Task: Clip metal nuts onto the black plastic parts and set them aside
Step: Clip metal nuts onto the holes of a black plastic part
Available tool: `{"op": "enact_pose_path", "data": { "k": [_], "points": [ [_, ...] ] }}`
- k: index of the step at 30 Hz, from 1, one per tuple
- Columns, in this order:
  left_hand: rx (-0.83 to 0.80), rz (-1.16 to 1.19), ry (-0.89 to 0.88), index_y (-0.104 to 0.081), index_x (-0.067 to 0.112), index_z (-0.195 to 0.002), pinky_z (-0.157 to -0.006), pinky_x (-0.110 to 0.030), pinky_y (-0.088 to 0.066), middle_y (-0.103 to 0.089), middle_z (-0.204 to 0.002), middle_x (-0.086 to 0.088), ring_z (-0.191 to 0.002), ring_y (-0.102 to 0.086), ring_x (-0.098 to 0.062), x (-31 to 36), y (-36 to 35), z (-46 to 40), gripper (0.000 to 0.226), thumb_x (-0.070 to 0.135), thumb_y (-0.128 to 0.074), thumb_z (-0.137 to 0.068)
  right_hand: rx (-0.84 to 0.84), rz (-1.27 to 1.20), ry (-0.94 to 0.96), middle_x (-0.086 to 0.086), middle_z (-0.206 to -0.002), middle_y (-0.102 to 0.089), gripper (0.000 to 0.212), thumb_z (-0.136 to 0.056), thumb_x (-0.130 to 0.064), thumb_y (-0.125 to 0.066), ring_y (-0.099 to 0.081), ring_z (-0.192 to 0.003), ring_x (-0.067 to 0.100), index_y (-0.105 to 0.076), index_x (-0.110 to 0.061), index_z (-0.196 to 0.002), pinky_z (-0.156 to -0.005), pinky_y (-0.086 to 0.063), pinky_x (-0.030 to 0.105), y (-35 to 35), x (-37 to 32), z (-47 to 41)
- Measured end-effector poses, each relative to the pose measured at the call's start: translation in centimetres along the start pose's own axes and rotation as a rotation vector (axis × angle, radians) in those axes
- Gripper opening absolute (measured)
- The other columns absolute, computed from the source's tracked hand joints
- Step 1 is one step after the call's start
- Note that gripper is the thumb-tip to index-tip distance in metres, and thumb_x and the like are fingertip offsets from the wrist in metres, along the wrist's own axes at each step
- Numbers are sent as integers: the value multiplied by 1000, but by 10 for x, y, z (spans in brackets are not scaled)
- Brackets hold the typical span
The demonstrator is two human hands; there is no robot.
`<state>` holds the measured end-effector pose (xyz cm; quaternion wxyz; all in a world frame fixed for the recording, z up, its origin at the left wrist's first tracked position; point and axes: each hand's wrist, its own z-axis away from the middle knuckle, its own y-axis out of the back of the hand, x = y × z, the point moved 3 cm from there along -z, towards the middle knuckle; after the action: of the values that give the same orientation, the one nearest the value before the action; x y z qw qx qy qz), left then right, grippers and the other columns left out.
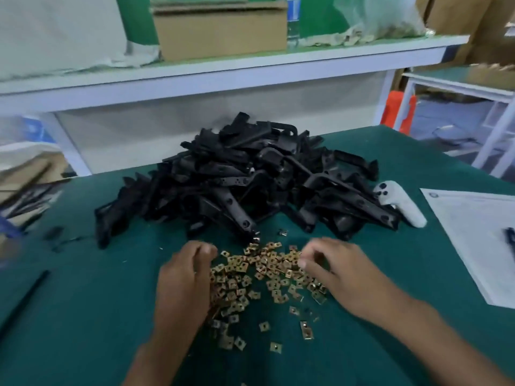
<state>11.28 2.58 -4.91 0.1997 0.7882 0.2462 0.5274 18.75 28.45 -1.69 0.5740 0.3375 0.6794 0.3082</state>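
A big heap of black plastic parts [245, 179] lies at the middle of the green table. In front of it spreads a loose pile of several brass-coloured metal clip nuts [262, 274]. My left hand [184, 282] rests on the pile's left edge, fingers curled down into the nuts. My right hand [337, 268] hovers at the pile's right edge, thumb and fingers pinched together over the nuts. Motion blur hides whether either hand grips a nut. Neither hand touches a black part.
A white handheld controller [401, 201] lies right of the heap. White paper sheets [473, 240] with a dark pen sit at the right edge. A black strip [25, 299] lies at the left. Cardboard boxes [220, 29] stand on the shelf behind.
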Motion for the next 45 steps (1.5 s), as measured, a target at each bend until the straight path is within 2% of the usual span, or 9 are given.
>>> {"op": "enact_pose_path", "data": {
  "k": [7, 15, 18, 21, 24, 28, 35, 41, 45],
  "points": [
    [202, 102, 99, -60, 36, -84, -61, -28, -42, -65, -91, 27, -77, -61, -2, -30, 12, -2, 44, 62, -27, -98, -88, -8, -142, -1, -136, -55, 59, -98, -58, -55, -52, -125, 22, -43, -23, -144, -95, -49, 40, -68, -13, -132],
    [243, 193, 67, -57, 42, -105, -78, -40, -50, -68, -98, 17, -87, -64, -8, -23, 13, 1, 36, 67, -36, -93, 264, 47, 96, -13, -103, -57, 19, -100, -42, -59, -60, -94, 9, -59, -26, -110, -74, -54, 32, -53, -40, -105],
    [163, 480, 18, -29, 39, -148, -94, -30, -52, -56, -135, 23, -120, -60, -9, -10, 11, 5, 75, 71, -55, -86, 262, 178, 308, -18, -90, -50, 10, -94, -42, -56, -53, -73, 5, -54, -32, -98, -55, -37, 13, -53, -67, -66],
    [126, 714, 47, -25, 51, -150, -94, -20, -53, -55, -138, 23, -121, -62, -9, -2, 9, 8, 86, 68, -71, -79, 289, 281, 551, -11, -78, -52, 10, -81, -35, -59, -46, -60, 6, -61, -26, -86, -56, -26, 15, -68, -89, -41],
    [206, 903, 231, -54, 38, -133, -76, -27, -61, -70, -125, 2, -95, -74, -21, -10, 10, 2, 40, 40, -67, -95, 115, 219, 670, -12, -102, -60, 36, -88, -46, -69, -54, -88, 0, -63, -29, -118, -77, -41, 13, -84, -83, -30],
    [253, 952, 517, -64, 24, -121, -67, -34, -57, -77, -112, 0, -77, -73, -17, -30, 19, -7, 26, 31, -42, -109, -151, 215, 337, -28, -142, -31, 81, -81, -92, -37, -28, -127, -5, -23, -52, -150, -106, -25, 23, -79, -38, -41],
    [-14, 1066, 560, -67, 2, -118, -50, -29, -49, -75, -95, -8, -61, -60, -18, -20, 10, -3, 51, 46, -58, -93, -88, 266, 322, -31, -111, -47, 34, -96, -65, -40, -34, -106, -8, -57, -46, -117, -91, -30, 19, -79, -27, -50],
    [-264, 1051, 506, -64, 5, -91, -44, -29, -47, -73, -108, -25, -49, -54, -24, -1, 0, 7, 26, 30, -59, -93, -97, 306, 321, -22, -120, -48, 31, -100, -53, -50, -41, -111, 3, -55, -40, -128, -94, -37, 25, -78, -29, -49],
    [-337, 1082, 536, -56, -9, -123, -45, -27, -50, -73, -109, -24, -50, -59, -27, 1, -1, 8, 54, 38, -56, -96, -60, 315, 339, -17, -111, -56, 24, -98, -47, -59, -48, -106, 8, -62, -35, -118, -85, -37, 26, -79, -29, -49]
  ]
}}
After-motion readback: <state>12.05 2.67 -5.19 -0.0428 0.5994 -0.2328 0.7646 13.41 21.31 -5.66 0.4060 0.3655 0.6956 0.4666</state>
